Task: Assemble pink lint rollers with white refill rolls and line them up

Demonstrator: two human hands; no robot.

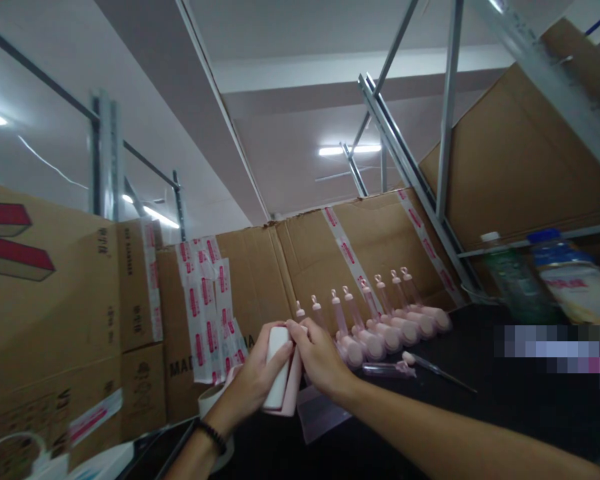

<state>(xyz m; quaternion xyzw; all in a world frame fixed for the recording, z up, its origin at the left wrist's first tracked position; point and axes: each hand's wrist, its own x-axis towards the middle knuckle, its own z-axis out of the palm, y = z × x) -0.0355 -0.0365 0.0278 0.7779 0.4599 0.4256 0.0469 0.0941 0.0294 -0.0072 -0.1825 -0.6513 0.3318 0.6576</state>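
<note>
My left hand (pixel 253 383) is wrapped round a white and pink cylindrical item (pixel 280 373), held upright above the black table (pixel 480 413). My right hand (pixel 320 357) pinches the item's top end with its fingertips. Just behind my hands, a row of several pink items with thin stems and looped tips (pixel 385 323) lies side by side on the table. One more pink piece (pixel 387 369) lies loose to the right of my right hand. A clear plastic bag (pixel 320 413) lies under my hands.
Cardboard walls with red-and-white tape (pixel 350 253) close off the back and left. A tape roll (pixel 213 407) sits by my left wrist. A thin metal tool (pixel 443 375) lies on the table. Two bottles (pixel 570 280) stand at the right under a metal rack (pixel 415 173).
</note>
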